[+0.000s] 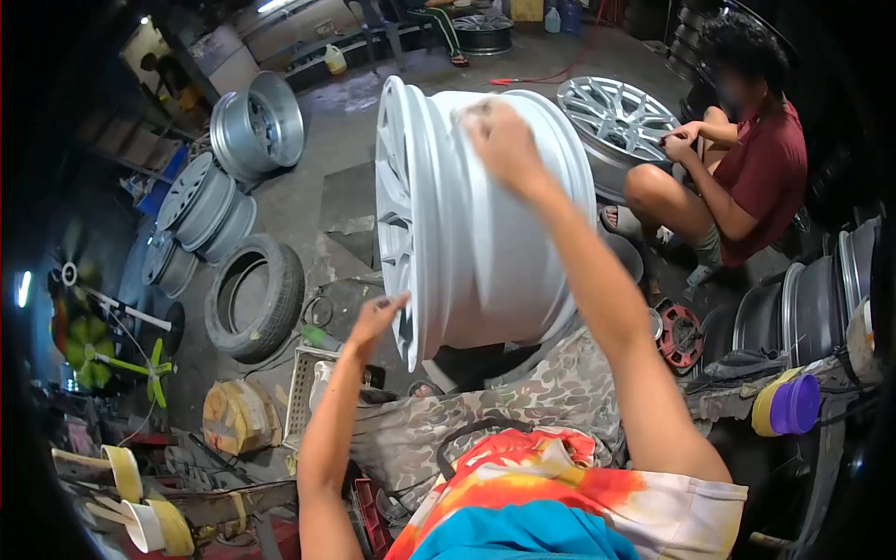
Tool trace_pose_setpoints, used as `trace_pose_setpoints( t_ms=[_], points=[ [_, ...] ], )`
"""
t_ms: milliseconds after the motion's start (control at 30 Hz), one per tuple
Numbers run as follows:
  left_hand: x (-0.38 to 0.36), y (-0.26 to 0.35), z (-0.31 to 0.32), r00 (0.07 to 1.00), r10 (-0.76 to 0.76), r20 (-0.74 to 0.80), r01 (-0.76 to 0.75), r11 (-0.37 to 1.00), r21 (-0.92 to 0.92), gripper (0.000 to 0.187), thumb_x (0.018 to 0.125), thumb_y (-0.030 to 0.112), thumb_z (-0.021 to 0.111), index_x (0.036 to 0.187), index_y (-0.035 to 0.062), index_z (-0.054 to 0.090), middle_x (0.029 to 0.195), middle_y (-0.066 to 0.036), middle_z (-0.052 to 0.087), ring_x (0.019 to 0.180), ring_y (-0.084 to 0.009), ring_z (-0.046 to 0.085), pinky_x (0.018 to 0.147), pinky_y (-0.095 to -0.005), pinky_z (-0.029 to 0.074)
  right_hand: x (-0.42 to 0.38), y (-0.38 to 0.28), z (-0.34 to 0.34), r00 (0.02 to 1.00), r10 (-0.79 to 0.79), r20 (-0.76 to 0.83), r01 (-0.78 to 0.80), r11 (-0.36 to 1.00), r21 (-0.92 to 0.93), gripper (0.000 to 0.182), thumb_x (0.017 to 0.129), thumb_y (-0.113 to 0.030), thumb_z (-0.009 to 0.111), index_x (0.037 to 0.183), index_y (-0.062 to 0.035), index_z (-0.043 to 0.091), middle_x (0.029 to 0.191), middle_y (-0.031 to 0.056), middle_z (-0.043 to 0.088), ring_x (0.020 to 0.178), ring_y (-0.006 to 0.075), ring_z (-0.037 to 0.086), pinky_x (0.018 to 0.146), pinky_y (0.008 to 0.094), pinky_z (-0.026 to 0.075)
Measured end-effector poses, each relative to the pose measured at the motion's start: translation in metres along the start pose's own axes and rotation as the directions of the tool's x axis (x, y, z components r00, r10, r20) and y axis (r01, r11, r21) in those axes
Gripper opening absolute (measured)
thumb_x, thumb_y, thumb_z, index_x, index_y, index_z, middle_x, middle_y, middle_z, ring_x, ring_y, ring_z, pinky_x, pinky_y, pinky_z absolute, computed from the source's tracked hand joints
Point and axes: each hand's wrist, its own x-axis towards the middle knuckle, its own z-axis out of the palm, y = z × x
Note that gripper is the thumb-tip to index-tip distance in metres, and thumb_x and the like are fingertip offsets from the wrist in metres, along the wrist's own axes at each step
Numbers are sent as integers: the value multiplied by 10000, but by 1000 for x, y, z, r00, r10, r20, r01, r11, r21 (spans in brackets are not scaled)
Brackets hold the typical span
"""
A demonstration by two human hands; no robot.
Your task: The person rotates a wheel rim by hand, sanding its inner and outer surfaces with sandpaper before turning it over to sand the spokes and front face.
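A large silver wheel rim point(495, 243) stands on edge in front of me, its spoked face turned to the left. My left hand point(378, 319) touches the lower edge of that spoked face, with fingers bent at the rim's lip. Over the upper part of the barrel is my right hand point(499, 140), blurred by motion, its fingers bent toward the surface. Whatever it holds, if anything, is too smeared to make out.
On the right a person in a dark red shirt point(765, 168) sits by another spoked rim point(621, 117). More rims point(257, 126) and a tyre point(254, 297) lie to the left. A crate point(301, 397), a wrapped roll point(241, 416) and a purple tub point(796, 405) are near me.
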Motion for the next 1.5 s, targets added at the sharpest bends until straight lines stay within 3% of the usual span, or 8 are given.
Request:
trace_pose_setpoints(
  t_ms=[133, 233, 400, 733, 1100, 1233, 1400, 1500],
  points=[
    [12, 98, -22, 932, 248, -266, -233, 969, 87, 403, 970, 413, 660, 984, 14, 721, 857, 7, 633, 812, -101, 518, 752, -273, 438, -183, -59, -11, 919, -395, -16, 378, 891, -250, 285, 884, -119, 649, 1150, -19, 670, 1280, 165, 622, 1246, 346, 561, 1114, 514, 368],
    [40, 170, -29, 853, 459, -249, -441, 889, 127, 443, 1025, 417, 566, 1124, 6, 698, 1032, -30, 680, 961, -109, 583, 887, -266, 448, -301, -23, -32, 662, -477, 578, 644, 757, -114, 332, 867, -188, 614, 1182, -105, 677, 1267, -2, 606, 1314, 160, 518, 1204, 498, 294],
    [11, 284, 15, 635, 738, -230, -726, 671, 147, 512, 1003, 419, 574, 1144, -66, 660, 957, -130, 690, 893, -175, 603, 855, -295, 465, -212, -3, -92, 643, -603, 472, 722, 683, -111, 404, 845, -117, 620, 1248, -113, 652, 1277, 41, 608, 1312, 221, 529, 1152, 466, 394],
    [15, 301, 36, 763, 610, -216, -470, 752, 463, 466, 932, 299, 545, 1128, -120, 600, 1110, -356, 645, 1108, -482, 615, 958, -495, 465, 28, 41, -7, 980, 147, 136, -127, 981, -143, 303, 963, -268, 567, 983, -4, 715, 1011, 200, 688, 967, 396, 631, 871, 471, 487],
    [19, 288, 53, 773, 599, -210, -518, 786, 339, 441, 918, 268, 521, 1121, -122, 562, 1145, -349, 612, 1114, -473, 588, 962, -481, 442, -195, -39, -53, 893, -410, 185, 446, 862, -243, 188, 837, -107, 695, 1020, -87, 735, 1332, 101, 627, 1303, 310, 533, 1127, 542, 373],
    [15, 293, 48, 758, 613, -225, -539, 782, 314, 407, 919, 265, 522, 1073, -109, 565, 1129, -336, 611, 1091, -482, 586, 952, -492, 440, -30, -4, -13, 980, -198, 27, 199, 974, -106, 233, 933, -198, 612, 1049, -37, 734, 1067, 185, 695, 1019, 376, 638, 900, 486, 486],
    [25, 290, 40, 741, 632, -226, -557, 767, 320, 395, 913, 275, 543, 1043, -97, 571, 1028, -322, 636, 1023, -458, 620, 894, -487, 461, 115, 68, 63, 872, 158, 463, -52, 971, -233, 463, 948, -425, 569, 1060, -8, 735, 1131, 244, 688, 1068, 420, 649, 940, 459, 504],
    [26, 287, 39, 744, 627, -231, -538, 767, 350, 344, 949, 252, 568, 1063, -69, 615, 857, -120, 652, 814, -162, 585, 744, -350, 476, 104, 50, 59, 875, 296, 382, -157, 922, -355, 517, 946, -476, 535, 986, -10, 753, 1109, 278, 680, 1079, 420, 650, 983, 461, 495]
  ],
)
